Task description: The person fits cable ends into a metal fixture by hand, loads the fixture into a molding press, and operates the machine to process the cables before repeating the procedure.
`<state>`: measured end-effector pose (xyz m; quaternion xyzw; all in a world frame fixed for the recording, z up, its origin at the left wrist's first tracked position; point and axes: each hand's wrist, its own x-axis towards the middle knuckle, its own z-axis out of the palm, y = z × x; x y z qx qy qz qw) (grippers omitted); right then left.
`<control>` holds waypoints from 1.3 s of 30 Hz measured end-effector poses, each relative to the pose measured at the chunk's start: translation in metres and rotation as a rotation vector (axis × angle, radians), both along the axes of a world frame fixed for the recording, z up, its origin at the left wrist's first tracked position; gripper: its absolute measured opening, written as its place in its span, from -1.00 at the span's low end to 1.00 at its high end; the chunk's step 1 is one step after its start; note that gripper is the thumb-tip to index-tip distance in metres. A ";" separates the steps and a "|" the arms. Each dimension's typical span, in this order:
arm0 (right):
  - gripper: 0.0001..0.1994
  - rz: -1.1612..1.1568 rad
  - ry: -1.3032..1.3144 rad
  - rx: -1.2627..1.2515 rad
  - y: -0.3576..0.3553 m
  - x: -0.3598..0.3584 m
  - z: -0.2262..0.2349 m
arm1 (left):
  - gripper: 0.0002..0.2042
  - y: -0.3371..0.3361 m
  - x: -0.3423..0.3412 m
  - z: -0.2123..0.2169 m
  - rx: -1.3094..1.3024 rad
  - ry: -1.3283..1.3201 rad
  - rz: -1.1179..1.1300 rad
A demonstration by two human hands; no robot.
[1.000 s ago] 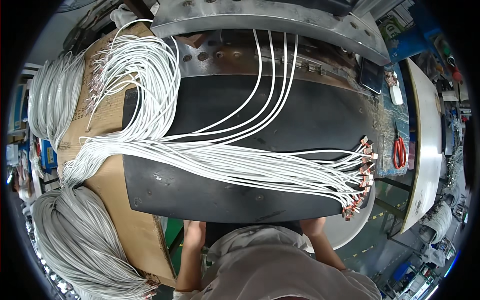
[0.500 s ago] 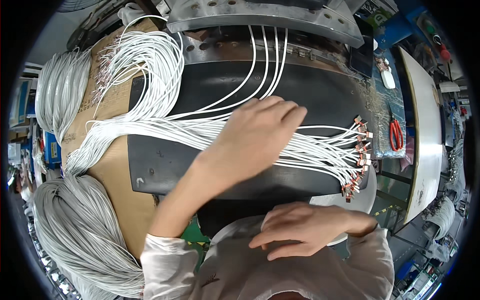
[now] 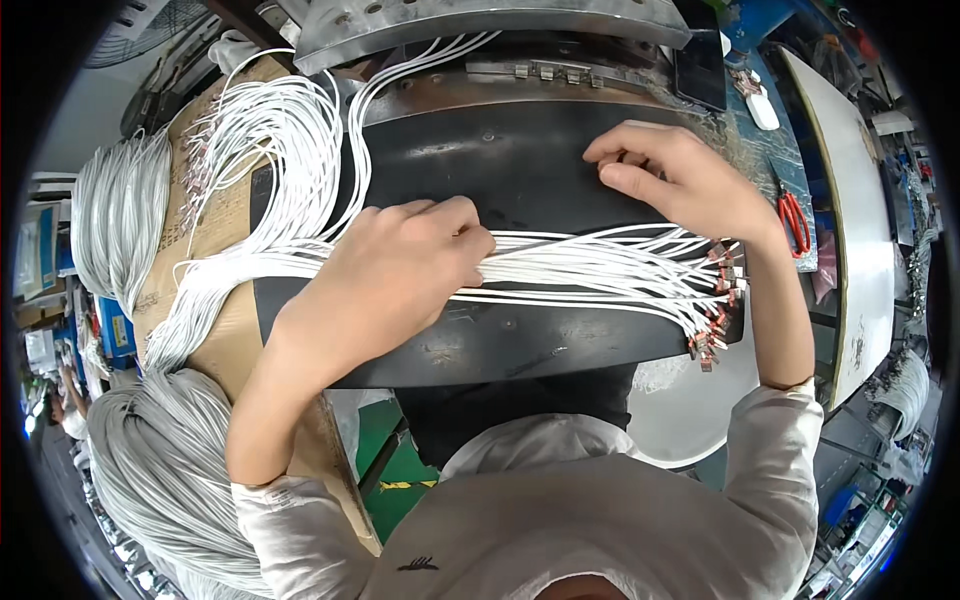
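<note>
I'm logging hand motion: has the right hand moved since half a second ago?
Yes. The right hand has moved forward, from short of the black board's near edge to over the board.

Work area bright, fairly even light; main source out of shot. White cables (image 3: 590,265) near clipping mid-frame, strand detail partly washed out. Soft sheen on black board (image 3: 500,180), upper centre. Dim patch under metal beam (image 3: 490,32), top. Left hand (image 3: 400,255) and right hand (image 3: 680,175) reasonably sharp. Small glare spots far left. Heavy fisheye: edges bow, periphery soft, corners black.
</note>
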<state>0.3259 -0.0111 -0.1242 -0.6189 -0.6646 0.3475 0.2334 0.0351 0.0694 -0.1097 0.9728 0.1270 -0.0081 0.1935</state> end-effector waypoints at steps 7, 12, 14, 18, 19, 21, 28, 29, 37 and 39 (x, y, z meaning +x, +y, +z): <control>-0.55 0.392 -0.078 0.365 -0.018 -0.041 -0.001 | -0.85 0.000 0.002 -0.003 0.375 -0.184 -0.141; -0.44 0.135 -0.179 -0.016 -0.045 -0.039 0.036 | -0.89 0.008 -0.003 -0.005 0.157 -0.494 0.176; -0.47 0.118 -0.325 -0.476 -0.037 -0.020 0.060 | -0.88 0.006 -0.006 -0.010 -0.017 -0.564 0.421; -0.50 0.312 -0.190 -0.261 -0.046 0.013 0.054 | -0.82 -0.001 -0.001 0.000 -0.253 -0.210 -0.026; -0.50 0.313 -0.194 -0.257 -0.045 0.007 0.047 | -0.82 -0.001 0.001 0.009 -0.247 -0.213 -0.025; -0.59 0.367 -0.040 0.311 -0.039 -0.015 0.023 | -0.85 0.006 0.014 0.025 -0.387 -0.204 0.077; -0.65 0.126 0.129 -0.405 -0.017 -0.003 0.054 | -0.85 0.031 0.004 -0.003 -0.649 -0.690 0.667; -0.64 0.148 -0.056 -0.305 -0.020 0.012 0.057 | -0.85 0.028 0.007 -0.008 -0.477 -0.528 0.547; -0.49 0.288 -0.364 0.273 -0.039 0.010 0.008 | -0.84 -0.004 0.040 -0.043 -0.001 -0.259 0.159; -0.45 0.261 -0.383 0.102 -0.037 -0.015 0.001 | -0.86 -0.004 0.037 -0.049 0.008 -0.323 0.172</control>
